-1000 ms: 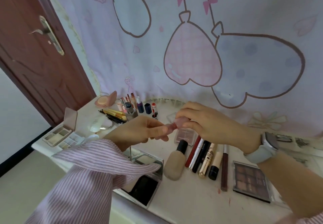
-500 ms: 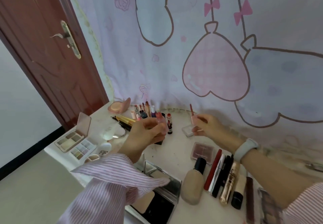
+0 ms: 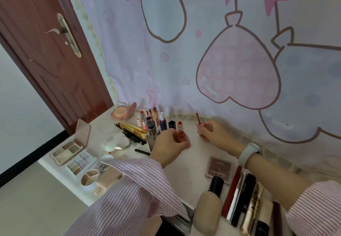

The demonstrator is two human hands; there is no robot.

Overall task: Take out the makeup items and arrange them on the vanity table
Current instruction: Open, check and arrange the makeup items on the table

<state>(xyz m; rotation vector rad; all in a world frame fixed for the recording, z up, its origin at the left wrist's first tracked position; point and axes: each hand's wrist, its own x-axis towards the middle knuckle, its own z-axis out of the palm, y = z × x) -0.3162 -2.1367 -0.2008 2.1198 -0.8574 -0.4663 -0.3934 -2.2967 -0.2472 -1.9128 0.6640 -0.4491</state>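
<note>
Left hand (image 3: 168, 146) is curled, fingers pinching a small pink lip-gloss bottle (image 3: 182, 138) with a dark red neck, above the white vanity table (image 3: 186, 171). At its 3 o'clock, the right hand (image 3: 214, 134) pinches the slim applicator wand (image 3: 198, 120); its long axis is near vertical, the reddish tip pointing to 12 o'clock.

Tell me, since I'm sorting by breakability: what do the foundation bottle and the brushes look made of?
The foundation bottle looks like frosted glass or matte plastic, beige with a glossy black cap; which one is unclear. The brushes have shiny gold handles, probably metallic-coated plastic or metal.
</note>
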